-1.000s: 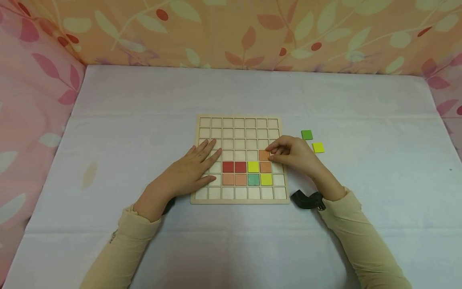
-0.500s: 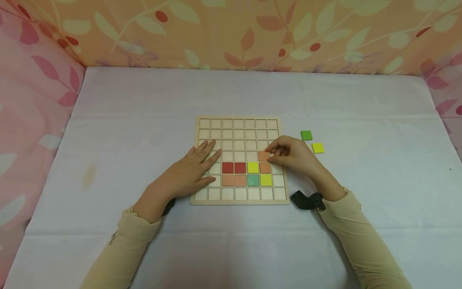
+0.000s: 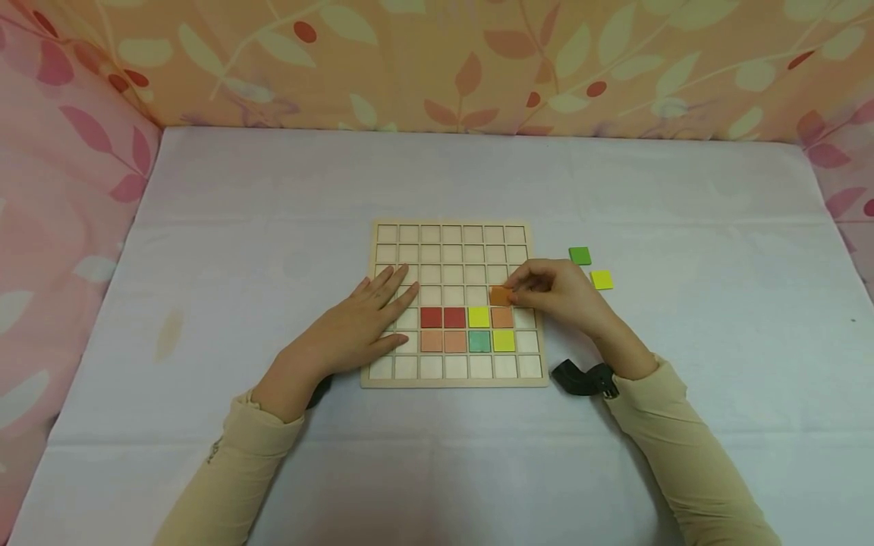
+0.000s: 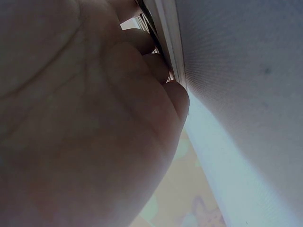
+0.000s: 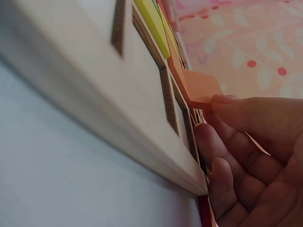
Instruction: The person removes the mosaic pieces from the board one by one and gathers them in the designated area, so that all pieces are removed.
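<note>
A wooden grid board (image 3: 454, 383) lies on the white cloth. My left hand (image 3: 355, 326) rests with straight, spread fingers on its left side. In the head view my right hand (image 3: 563, 294) pinches an orange tile (image 3: 499, 296) between thumb and fingers over a cell right of the middle. The right wrist view shows this orange tile (image 5: 202, 86) tilted up from the board. Below it sit another orange tile (image 3: 501, 318) and a yellow tile (image 3: 503, 340). To the left are two red tiles (image 3: 442, 317), a second yellow tile (image 3: 478, 317), two salmon tiles (image 3: 443, 341) and a teal tile (image 3: 479, 341).
A green tile (image 3: 580, 255) and a loose yellow tile (image 3: 602, 280) lie on the white cloth (image 3: 683, 265), right of the board. A black wrist device (image 3: 580, 378) shows by the right wrist. Leaf-patterned curtains (image 3: 437, 68) stand behind the table and at both sides.
The orange tile in my right fingers has tilted up and now looks darker in the head view. The right hand has shifted very slightly; the left hand has stayed put.
</note>
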Action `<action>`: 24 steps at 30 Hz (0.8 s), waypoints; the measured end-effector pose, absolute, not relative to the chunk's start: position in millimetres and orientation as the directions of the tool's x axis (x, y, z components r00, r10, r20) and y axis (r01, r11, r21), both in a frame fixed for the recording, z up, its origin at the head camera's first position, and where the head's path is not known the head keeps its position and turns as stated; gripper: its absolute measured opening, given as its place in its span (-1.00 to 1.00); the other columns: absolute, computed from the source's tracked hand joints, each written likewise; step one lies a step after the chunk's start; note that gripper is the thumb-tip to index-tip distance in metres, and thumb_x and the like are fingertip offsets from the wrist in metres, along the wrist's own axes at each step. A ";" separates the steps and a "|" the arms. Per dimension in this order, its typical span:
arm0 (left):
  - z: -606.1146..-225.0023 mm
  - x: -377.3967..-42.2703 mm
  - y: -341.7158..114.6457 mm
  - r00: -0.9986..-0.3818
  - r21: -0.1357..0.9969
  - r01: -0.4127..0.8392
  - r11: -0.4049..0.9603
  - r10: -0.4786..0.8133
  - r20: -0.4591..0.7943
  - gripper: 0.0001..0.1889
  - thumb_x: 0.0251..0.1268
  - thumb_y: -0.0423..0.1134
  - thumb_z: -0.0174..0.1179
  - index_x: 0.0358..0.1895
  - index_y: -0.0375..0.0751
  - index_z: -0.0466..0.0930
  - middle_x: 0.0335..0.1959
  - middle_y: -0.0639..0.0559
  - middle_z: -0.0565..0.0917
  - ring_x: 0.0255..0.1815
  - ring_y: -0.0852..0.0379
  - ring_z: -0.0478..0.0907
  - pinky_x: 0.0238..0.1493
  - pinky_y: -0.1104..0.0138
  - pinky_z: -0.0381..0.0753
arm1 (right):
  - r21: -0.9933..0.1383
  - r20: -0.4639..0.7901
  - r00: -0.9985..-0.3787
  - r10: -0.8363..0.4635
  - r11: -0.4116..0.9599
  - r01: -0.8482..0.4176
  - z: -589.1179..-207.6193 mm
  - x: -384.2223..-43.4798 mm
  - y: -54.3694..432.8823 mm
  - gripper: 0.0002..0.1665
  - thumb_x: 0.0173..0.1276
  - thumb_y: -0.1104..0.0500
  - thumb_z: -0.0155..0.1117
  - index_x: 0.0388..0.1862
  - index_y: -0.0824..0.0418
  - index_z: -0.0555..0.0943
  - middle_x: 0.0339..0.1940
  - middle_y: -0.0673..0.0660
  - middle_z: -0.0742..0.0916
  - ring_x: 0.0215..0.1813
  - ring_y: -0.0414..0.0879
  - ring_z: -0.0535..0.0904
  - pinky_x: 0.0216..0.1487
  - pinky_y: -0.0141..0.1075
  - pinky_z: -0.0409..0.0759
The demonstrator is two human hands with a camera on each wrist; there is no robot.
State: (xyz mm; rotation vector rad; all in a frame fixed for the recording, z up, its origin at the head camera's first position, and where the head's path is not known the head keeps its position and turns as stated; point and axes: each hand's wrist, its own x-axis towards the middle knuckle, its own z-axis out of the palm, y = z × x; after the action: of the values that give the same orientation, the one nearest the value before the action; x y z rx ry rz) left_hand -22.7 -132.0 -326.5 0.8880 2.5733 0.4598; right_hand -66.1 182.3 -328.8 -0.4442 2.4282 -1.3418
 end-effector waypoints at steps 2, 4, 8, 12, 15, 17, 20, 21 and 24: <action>-326.7 -22.7 -132.1 -0.729 0.418 0.517 0.747 0.640 -0.242 -0.27 0.42 -0.01 0.02 0.50 -0.16 -0.09 0.53 -0.15 -0.27 0.51 -0.04 -0.36 0.45 0.03 -0.21 | -0.855 -0.130 -0.896 -0.424 0.506 -0.116 -328.8 -66.3 182.7 -0.87 0.18 0.34 0.36 -0.26 0.29 0.68 -0.41 0.12 0.69 -0.41 -0.09 0.54 -0.41 -0.41 0.51; -327.2 -22.7 -132.1 -0.728 0.415 0.520 0.746 0.642 -0.242 -0.27 0.42 -0.01 0.01 0.50 -0.16 -0.10 0.52 -0.15 -0.28 0.51 -0.04 -0.37 0.45 0.03 -0.21 | -0.857 -0.129 -0.897 -0.424 0.503 -0.115 -328.7 -66.5 183.4 -0.87 0.19 0.34 0.36 -0.25 0.30 0.68 -0.40 0.13 0.69 -0.41 -0.09 0.54 -0.39 -0.42 0.52; -327.6 -22.7 -132.1 -0.726 0.414 0.521 0.746 0.643 -0.243 -0.27 0.43 -0.01 0.01 0.51 -0.16 -0.11 0.52 -0.14 -0.29 0.51 -0.04 -0.37 0.45 0.04 -0.21 | -0.869 -0.140 -0.894 -0.425 0.485 -0.095 -328.8 -67.2 184.8 -0.86 0.19 0.35 0.36 -0.25 0.32 0.68 -0.38 0.15 0.70 -0.39 -0.09 0.56 -0.37 -0.42 0.54; -327.6 -22.6 -132.3 -0.727 0.415 0.520 0.747 0.641 -0.244 -0.27 0.43 0.00 0.00 0.51 -0.15 -0.11 0.53 -0.14 -0.29 0.51 -0.03 -0.38 0.45 0.04 -0.21 | -0.871 -0.151 -0.894 -0.422 0.485 -0.082 -328.7 -67.9 185.9 -0.87 0.19 0.35 0.36 -0.25 0.31 0.69 -0.37 0.15 0.70 -0.39 -0.10 0.56 -0.38 -0.42 0.53; -327.6 -22.5 -132.4 -0.727 0.416 0.519 0.747 0.642 -0.244 -0.27 0.43 0.00 0.00 0.51 -0.15 -0.11 0.53 -0.14 -0.29 0.51 -0.03 -0.38 0.45 0.04 -0.21 | -0.866 -0.156 -0.896 -0.415 0.494 -0.079 -328.2 -68.2 186.4 -0.87 0.19 0.35 0.35 -0.25 0.31 0.69 -0.35 0.15 0.70 -0.38 -0.10 0.56 -0.38 -0.42 0.53; -327.6 -22.6 -132.3 -0.727 0.416 0.520 0.746 0.642 -0.243 -0.27 0.43 0.00 0.00 0.51 -0.15 -0.11 0.53 -0.14 -0.29 0.51 -0.03 -0.38 0.45 0.04 -0.21 | -0.863 -0.156 -0.898 -0.412 0.499 -0.079 -328.2 -68.5 186.6 -0.87 0.19 0.36 0.35 -0.26 0.32 0.69 -0.35 0.16 0.70 -0.38 -0.10 0.56 -0.38 -0.42 0.54; -327.4 -22.6 -132.5 -0.727 0.418 0.519 0.745 0.642 -0.242 -0.28 0.43 -0.01 0.00 0.51 -0.15 -0.11 0.53 -0.14 -0.29 0.51 -0.03 -0.38 0.45 0.04 -0.21 | -0.861 -0.151 -0.900 -0.409 0.501 -0.083 -328.2 -68.7 186.7 -0.88 0.19 0.37 0.34 -0.26 0.34 0.68 -0.36 0.16 0.71 -0.38 -0.10 0.56 -0.39 -0.42 0.54; -327.5 -22.7 -132.6 -0.727 0.417 0.520 0.745 0.643 -0.242 -0.27 0.43 -0.01 0.00 0.51 -0.15 -0.11 0.53 -0.14 -0.29 0.51 -0.03 -0.38 0.45 0.04 -0.21 | -0.863 -0.149 -0.901 -0.408 0.499 -0.083 -328.2 -68.7 186.7 -0.89 0.19 0.38 0.34 -0.27 0.34 0.68 -0.36 0.16 0.71 -0.38 -0.11 0.56 -0.39 -0.43 0.54; -327.6 -22.6 -132.8 -0.727 0.414 0.522 0.746 0.643 -0.241 -0.27 0.43 -0.01 0.01 0.50 -0.15 -0.10 0.53 -0.14 -0.29 0.51 -0.03 -0.38 0.45 0.04 -0.21 | -0.870 -0.145 -0.903 -0.405 0.487 -0.079 -328.4 -68.5 186.8 -0.89 0.19 0.39 0.33 -0.27 0.37 0.68 -0.36 0.17 0.71 -0.38 -0.12 0.57 -0.40 -0.43 0.55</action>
State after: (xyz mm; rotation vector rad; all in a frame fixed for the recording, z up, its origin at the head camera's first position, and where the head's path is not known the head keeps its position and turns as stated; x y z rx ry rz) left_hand -22.6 -132.8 -327.6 0.8949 2.5755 0.4526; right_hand -68.5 186.8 -328.4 -0.4073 2.4054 -1.3822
